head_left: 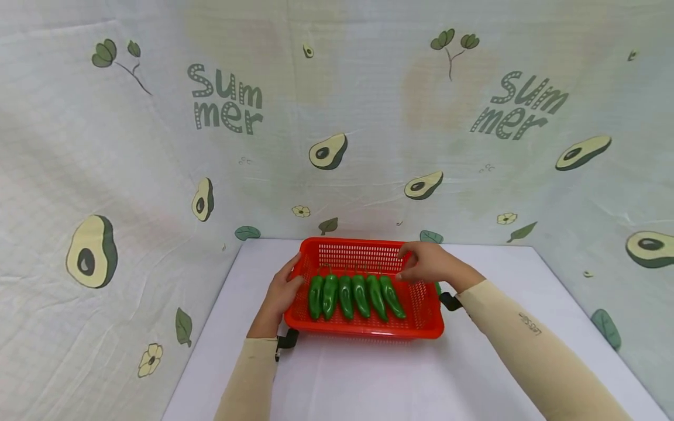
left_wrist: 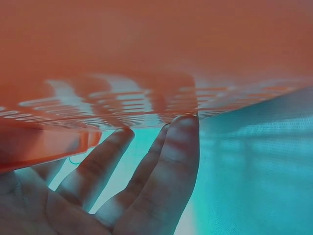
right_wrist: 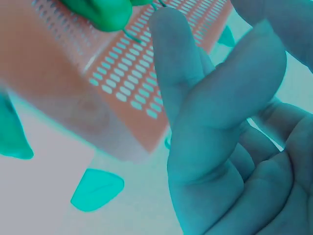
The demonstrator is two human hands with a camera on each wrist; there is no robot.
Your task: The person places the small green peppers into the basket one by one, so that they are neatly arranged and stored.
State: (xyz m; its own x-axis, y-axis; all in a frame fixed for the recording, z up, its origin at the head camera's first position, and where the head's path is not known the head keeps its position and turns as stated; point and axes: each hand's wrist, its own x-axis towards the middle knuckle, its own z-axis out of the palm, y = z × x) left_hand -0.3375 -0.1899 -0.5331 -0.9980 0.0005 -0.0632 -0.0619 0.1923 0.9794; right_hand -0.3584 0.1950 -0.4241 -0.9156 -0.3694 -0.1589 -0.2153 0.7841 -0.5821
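A red plastic basket [head_left: 363,333] with slotted walls stands on the white table. Inside lie several long green peppers [head_left: 361,297] side by side in a row, stems toward the back wall. My left hand [head_left: 279,295] rests at the basket's left side; in the left wrist view its fingers [left_wrist: 168,166] reach nearly straight along the outside of the slotted wall. Over the back right part of the basket is my right hand [head_left: 429,263], thumb and forefinger bent with a gap between them. Nothing shows in its grasp in the right wrist view.
Outside the basket's right wall is another green pepper [right_wrist: 11,129], mostly hidden in the head view. White cloth [head_left: 374,117] printed with avocados and leaves hangs behind the table and at both sides. A small black device [head_left: 450,301] sits at the right wrist.
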